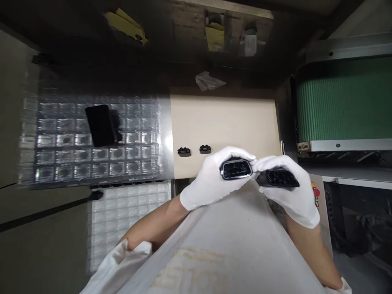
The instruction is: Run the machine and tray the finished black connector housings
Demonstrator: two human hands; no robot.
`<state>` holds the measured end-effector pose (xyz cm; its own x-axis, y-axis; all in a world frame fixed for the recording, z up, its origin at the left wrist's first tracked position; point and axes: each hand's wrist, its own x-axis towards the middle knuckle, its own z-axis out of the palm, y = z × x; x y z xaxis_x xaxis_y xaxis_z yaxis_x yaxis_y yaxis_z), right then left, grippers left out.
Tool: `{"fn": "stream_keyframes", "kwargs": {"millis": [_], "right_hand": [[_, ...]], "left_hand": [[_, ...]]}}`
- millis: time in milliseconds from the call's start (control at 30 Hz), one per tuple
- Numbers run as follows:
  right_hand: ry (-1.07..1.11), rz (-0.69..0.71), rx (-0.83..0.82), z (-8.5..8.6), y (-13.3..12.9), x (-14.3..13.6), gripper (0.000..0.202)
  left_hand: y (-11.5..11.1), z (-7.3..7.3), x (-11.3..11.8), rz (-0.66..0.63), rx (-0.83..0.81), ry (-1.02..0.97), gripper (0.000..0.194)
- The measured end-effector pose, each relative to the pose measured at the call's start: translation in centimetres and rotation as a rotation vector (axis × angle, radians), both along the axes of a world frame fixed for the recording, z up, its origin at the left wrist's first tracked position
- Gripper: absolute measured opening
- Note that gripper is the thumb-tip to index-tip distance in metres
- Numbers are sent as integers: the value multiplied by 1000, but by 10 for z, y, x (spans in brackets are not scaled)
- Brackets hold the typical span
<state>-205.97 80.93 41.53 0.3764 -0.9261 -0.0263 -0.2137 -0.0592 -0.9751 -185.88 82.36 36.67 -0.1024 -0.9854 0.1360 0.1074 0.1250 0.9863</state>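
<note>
White-gloved left hand [211, 175] and right hand [290, 190] are each grasping a glossy black oblong part [236, 169] beside the cream rectangular mat [225, 126].

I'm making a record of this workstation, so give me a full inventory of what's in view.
Rimmed dark piece: one, black with shiny rim, left hand
Dark piece: one, black, right hand
Small blocks: two, black, on the mat
Mat: one, beige, centre
Crumpled scrap: one, whitish, beyond the mat
Upper tray: one, clear, left
Larger block: one, black, on the upper tray
Lower tray: one, whitish, lower left
Yellow items: two clumps, top
Label-like item: one, white, top
Ribbed belt: one, green, right
Left hand, right hand: one each, white-gloved, centre and right of centre
</note>
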Motion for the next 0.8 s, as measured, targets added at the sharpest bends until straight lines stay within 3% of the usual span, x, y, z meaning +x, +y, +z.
{"fn": "stream_keyframes", "kwargs": {"millis": [133, 300, 567, 800], "right_hand": [[-185, -9, 129, -5, 8, -12, 28], [-89, -37, 97, 7, 18, -18, 40], [465, 368, -341, 36, 13, -2, 87], [672, 553, -423, 47, 0, 13, 79]], "left_hand": [[-4, -4, 5, -22, -238, -74, 23], [-10, -10, 9, -3, -457, -140, 29], [-15, -9, 13, -64, -536, -225, 33], [-18, -9, 15, -72, -591, -262, 39]]}}
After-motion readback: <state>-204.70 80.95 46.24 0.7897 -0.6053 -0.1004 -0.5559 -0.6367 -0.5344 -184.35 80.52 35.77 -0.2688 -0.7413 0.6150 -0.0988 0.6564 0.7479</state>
